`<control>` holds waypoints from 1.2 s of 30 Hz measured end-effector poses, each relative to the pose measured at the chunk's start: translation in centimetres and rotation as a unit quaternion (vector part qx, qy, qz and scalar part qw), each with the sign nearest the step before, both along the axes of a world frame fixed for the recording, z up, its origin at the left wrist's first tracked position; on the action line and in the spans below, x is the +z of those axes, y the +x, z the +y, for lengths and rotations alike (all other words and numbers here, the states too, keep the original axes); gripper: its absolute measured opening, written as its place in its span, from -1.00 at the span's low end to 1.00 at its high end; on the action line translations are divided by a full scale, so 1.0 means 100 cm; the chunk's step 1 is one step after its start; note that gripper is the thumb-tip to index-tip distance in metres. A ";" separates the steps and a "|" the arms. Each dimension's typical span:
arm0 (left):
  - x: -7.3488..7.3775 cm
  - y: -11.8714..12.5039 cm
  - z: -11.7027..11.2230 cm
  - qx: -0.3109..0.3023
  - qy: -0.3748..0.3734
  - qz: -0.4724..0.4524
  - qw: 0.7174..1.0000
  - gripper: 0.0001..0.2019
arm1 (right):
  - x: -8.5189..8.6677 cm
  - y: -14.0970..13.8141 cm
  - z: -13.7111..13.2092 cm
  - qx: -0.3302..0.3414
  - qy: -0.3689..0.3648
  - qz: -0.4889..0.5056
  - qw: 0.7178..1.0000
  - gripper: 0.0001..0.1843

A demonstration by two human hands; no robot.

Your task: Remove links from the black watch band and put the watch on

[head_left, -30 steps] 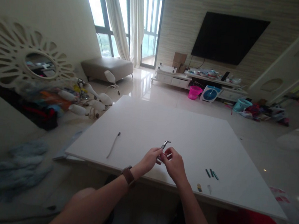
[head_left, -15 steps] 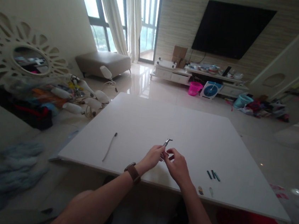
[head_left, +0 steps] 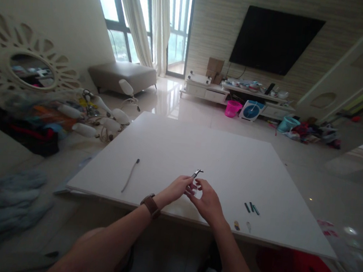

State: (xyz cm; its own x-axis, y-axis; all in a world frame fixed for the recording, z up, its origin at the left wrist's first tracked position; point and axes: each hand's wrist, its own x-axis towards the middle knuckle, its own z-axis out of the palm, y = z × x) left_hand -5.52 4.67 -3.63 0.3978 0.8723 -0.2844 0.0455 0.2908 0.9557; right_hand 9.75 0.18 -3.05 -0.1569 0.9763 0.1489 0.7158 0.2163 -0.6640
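Head view shows your left hand (head_left: 178, 189) and right hand (head_left: 206, 202) meeting just below the middle of the frame, over the near edge of the white board (head_left: 218, 157). Your left fingers are closed around a small dark metal tool (head_left: 196, 173), whose bent tip pokes up and to the right above your knuckles; your right hand is curled close against it, fingertips at the lower part of the tool, though you cannot tell from here whether they pinch it or only touch it. Compared with a second ago, little has changed: the tool is in the same pinch, tip pointing the same way, and your hands have drifted only slightly toward the lower left of the frame, mostly because your head has turned. The right fingers look a little more folded in than half a second ago, so the work reads as fine fiddling at the tool's base, not a shift to something new. Nothing on the board has moved. The thin grey cable (head_left: 130, 175) lies alone at centre left, well apart from your hands. The small dark green pieces (head_left: 251, 208) and the two tiny bits (head_left: 242, 225) near the board's front edge sit untouched to the right of your right wrist. A brown watch (head_left: 150, 205) is on your left wrist.
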 end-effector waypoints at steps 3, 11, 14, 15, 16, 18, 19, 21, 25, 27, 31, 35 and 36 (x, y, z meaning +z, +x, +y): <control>0.000 -0.014 0.013 0.024 0.109 0.166 0.980 -0.62 | -0.002 0.003 0.002 -0.019 0.004 -0.020 1.000 -0.51; -0.020 -0.100 0.054 0.065 0.151 0.423 0.891 -0.70 | -0.003 0.006 0.007 -0.024 -0.015 -0.020 0.999 -0.50; -0.027 -0.132 0.053 0.073 0.149 0.475 0.865 -0.77 | 0.001 0.005 0.006 -0.022 -0.021 -0.019 0.999 -0.51; -0.029 -0.140 0.052 0.073 0.142 0.491 0.857 -0.79 | 0.002 0.005 0.006 -0.020 -0.023 -0.019 0.999 -0.51; -0.031 -0.148 0.051 0.072 0.135 0.505 0.850 -0.79 | 0.003 0.005 0.006 -0.018 -0.025 -0.017 0.999 -0.51; -0.036 -0.159 0.051 0.065 0.122 0.526 0.839 -0.78 | 0.005 0.004 0.005 -0.013 -0.030 -0.016 0.999 -0.50; -0.039 -0.162 0.051 0.058 0.118 0.533 0.836 -0.77 | 0.006 0.003 0.004 -0.011 -0.033 -0.017 0.999 -0.50; -0.046 -0.163 0.051 0.042 0.113 0.545 0.830 -0.80 | 0.008 0.002 0.003 -0.006 -0.040 -0.021 0.999 -0.48; -0.058 -0.153 0.052 0.011 0.114 0.563 0.818 -0.86 | 0.008 0.000 -0.001 0.009 -0.055 -0.029 0.998 -0.47; -0.061 -0.147 0.051 0.000 0.116 0.569 0.814 -0.85 | 0.008 -0.001 -0.002 0.016 -0.061 -0.033 0.997 -0.47; -0.063 -0.140 0.050 -0.008 0.121 0.575 0.809 -0.75 | 0.009 0.000 -0.003 0.020 -0.067 -0.044 0.997 -0.46; -0.061 -0.137 0.050 -0.020 0.119 0.579 0.806 -0.78 | 0.010 0.003 -0.004 0.021 -0.067 -0.048 0.996 -0.45; -0.061 -0.136 0.050 -0.022 0.119 0.580 0.805 -0.80 | 0.011 0.004 -0.004 0.021 -0.066 -0.048 0.996 -0.45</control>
